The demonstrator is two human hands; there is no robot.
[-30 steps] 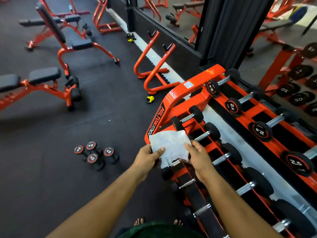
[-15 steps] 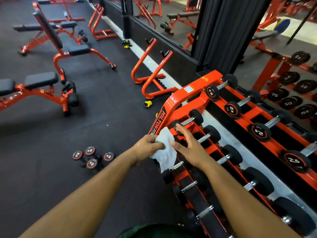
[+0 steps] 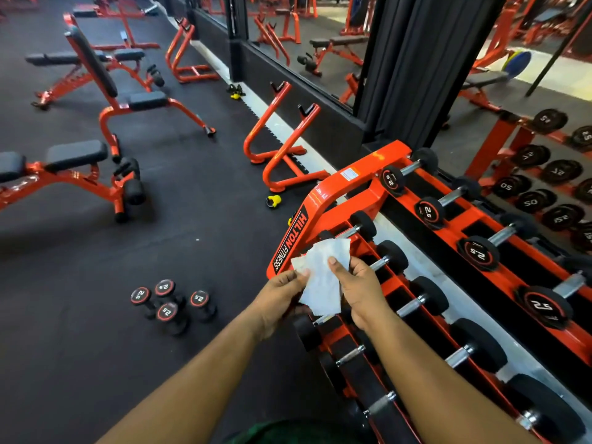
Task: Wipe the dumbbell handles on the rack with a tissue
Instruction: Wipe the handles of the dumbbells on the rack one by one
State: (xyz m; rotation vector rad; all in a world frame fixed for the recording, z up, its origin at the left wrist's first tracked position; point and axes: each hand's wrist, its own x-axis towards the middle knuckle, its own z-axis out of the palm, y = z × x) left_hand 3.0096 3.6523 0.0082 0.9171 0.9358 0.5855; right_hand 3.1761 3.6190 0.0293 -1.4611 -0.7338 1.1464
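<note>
A white tissue (image 3: 323,277) hangs between both my hands, above the left end of the orange dumbbell rack (image 3: 339,184). My left hand (image 3: 278,293) pinches its left edge. My right hand (image 3: 362,290) grips its right side with the thumb laid across the front. Black dumbbells with steel handles (image 3: 411,306) lie in rows on the rack's lower tier just right of my hands, and more 2.5 dumbbells (image 3: 429,211) sit on the upper tier. The tissue touches no handle that I can see.
Several small 2.5 dumbbells (image 3: 166,302) lie loose on the black rubber floor to the left. Orange benches (image 3: 77,161) stand further left and behind. An orange stand (image 3: 282,149) sits beyond the rack by the mirrored wall (image 3: 320,52). A yellow collar (image 3: 274,200) lies on the floor.
The tissue was bunched in my left hand half a second ago; now both hands hold it spread out again, and my right hand has closed onto it.
</note>
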